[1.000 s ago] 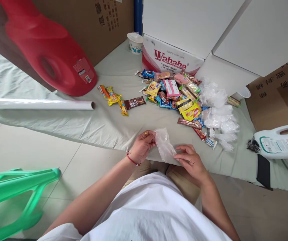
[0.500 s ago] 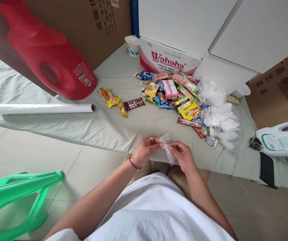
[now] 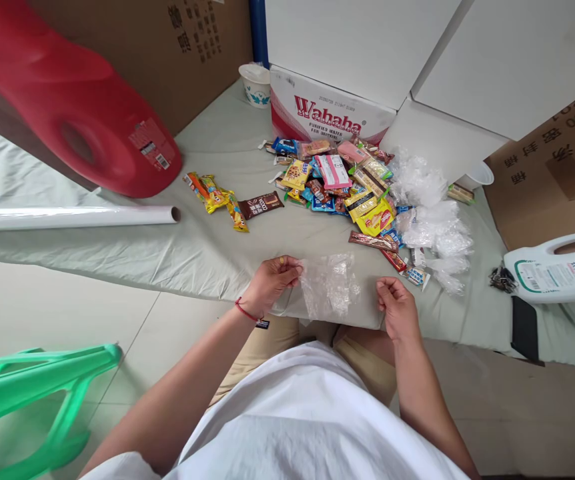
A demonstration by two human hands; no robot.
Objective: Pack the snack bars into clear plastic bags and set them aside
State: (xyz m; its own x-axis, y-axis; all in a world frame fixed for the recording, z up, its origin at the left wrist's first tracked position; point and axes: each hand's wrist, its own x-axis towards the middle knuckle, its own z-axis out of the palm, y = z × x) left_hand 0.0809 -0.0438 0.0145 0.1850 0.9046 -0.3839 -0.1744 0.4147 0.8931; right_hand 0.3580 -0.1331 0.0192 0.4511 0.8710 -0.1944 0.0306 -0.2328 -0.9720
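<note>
A clear plastic bag point(image 3: 331, 285), crinkled and opened out, hangs over the front edge of the cloth-covered table. My left hand point(image 3: 275, 283) pinches its left upper corner between thumb and fingers. Right of the bag, with a small gap between, my right hand point(image 3: 396, 303) is closed with its fingers curled together; no object shows in it. Behind both hands lies a pile of wrapped snacks point(image 3: 335, 172). A bunch of crumpled clear bags point(image 3: 435, 227) rests to the right of that pile. Several yellow snack packs point(image 3: 212, 193) and a brown cocoa wafer pack point(image 3: 261, 205) lie apart on the left.
At the left stand a red jug point(image 3: 112, 120) and a white roll point(image 3: 72, 218). A Wahaba-like printed carton point(image 3: 332, 110) and paper cup point(image 3: 256, 85) are behind. On the right are a white detergent bottle point(image 3: 562, 270) and black phone point(image 3: 524, 328). A green stool point(image 3: 62, 363) stands on the floor.
My hands have moved apart, the right one coming away from the bag. The bunched bag has spread out flat from my left hand.
</note>
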